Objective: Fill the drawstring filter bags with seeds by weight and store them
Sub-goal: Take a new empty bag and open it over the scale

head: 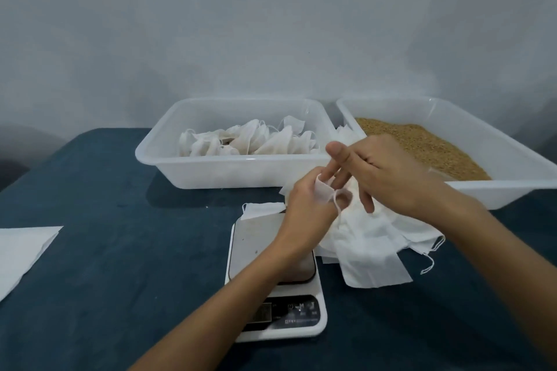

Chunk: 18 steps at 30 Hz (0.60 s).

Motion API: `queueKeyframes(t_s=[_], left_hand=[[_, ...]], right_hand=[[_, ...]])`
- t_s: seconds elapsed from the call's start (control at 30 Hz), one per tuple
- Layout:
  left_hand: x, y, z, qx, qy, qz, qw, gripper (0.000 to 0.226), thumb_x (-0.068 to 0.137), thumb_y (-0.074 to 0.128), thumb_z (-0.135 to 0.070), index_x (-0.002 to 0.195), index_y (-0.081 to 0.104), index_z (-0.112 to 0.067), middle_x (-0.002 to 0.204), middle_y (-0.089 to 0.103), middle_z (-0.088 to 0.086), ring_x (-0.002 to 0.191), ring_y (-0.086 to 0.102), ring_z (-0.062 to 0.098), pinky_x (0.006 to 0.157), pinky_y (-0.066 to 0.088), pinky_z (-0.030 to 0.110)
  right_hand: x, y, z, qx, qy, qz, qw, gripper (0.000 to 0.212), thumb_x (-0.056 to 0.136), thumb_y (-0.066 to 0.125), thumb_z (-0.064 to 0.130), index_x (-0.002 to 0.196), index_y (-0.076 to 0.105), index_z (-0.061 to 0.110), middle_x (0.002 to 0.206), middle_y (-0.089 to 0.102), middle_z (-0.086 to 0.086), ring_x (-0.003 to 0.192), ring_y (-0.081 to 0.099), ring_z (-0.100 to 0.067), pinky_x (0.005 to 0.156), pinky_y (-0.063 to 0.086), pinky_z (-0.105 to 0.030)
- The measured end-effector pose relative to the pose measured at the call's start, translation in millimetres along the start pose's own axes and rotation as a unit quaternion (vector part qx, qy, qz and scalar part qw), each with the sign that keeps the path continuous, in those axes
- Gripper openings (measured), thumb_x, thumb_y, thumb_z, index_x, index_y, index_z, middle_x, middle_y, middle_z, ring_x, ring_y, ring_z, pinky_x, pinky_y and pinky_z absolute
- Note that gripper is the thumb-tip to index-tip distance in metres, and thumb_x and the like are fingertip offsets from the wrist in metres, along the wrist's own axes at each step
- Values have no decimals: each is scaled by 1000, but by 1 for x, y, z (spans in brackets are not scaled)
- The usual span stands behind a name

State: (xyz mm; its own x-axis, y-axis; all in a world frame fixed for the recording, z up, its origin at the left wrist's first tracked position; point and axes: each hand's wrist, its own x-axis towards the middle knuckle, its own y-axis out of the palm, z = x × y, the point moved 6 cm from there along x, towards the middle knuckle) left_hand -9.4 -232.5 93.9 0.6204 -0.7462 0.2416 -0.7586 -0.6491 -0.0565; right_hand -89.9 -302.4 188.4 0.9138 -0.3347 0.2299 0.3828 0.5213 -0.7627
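My left hand (307, 202) pinches the mouth of a white drawstring filter bag (324, 193) above the far edge of the kitchen scale (271, 253). My right hand (382, 172) reaches in from the right, its straight fingers spread at the bag's opening. A loose pile of empty filter bags (373, 238) lies on the table right of the scale. Behind it, the right white tub (512, 159) holds tan seeds (422, 144). The left white tub (229, 173) holds several filled, tied bags (250, 138).
The dark blue table (120, 265) carries a white sheet (24, 250) at its left edge. A plain wall rises just behind the tubs. The scale's display panel (286, 313) faces me near the front.
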Motion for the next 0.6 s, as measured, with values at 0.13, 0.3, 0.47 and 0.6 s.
queueKeyframes(t_s=[0.13, 0.3, 0.47, 0.6], left_hand=[[0, -2, 21, 8, -42, -55, 998, 18, 90, 70, -8, 102, 69, -21, 95, 72, -1, 88, 65, 15, 75, 52, 32], [-1, -22, 31, 38, -27, -74, 996, 23, 92, 73, -7, 96, 70, -30, 88, 73, -6, 82, 67, 12, 70, 53, 24], [-5, -58, 31, 43, -28, -85, 995, 30, 92, 76, -7, 95, 72, -37, 90, 76, 0, 81, 72, 13, 71, 56, 26], [-13, -92, 30, 42, -32, -118, 992, 32, 89, 78, -6, 97, 74, -37, 92, 77, 1, 83, 72, 15, 73, 52, 33]], right_hand=[[5, -49, -42, 40, 37, -122, 991, 73, 94, 31, 77, 78, 75, 20, 67, 75, 6, 40, 63, -25, 57, 56, -32], [9, -105, -148, -43, 112, -200, 973, 36, 102, 52, 46, 85, 72, 21, 70, 75, 4, 41, 62, -19, 45, 43, -12], [8, -112, -240, -201, 243, -88, 945, 20, 90, 75, 32, 105, 68, 22, 98, 71, 3, 78, 63, -8, 65, 45, -20], [12, -97, -269, -241, 294, 30, 924, 37, 79, 81, 42, 103, 62, 22, 100, 62, 10, 93, 60, -12, 82, 49, -29]])
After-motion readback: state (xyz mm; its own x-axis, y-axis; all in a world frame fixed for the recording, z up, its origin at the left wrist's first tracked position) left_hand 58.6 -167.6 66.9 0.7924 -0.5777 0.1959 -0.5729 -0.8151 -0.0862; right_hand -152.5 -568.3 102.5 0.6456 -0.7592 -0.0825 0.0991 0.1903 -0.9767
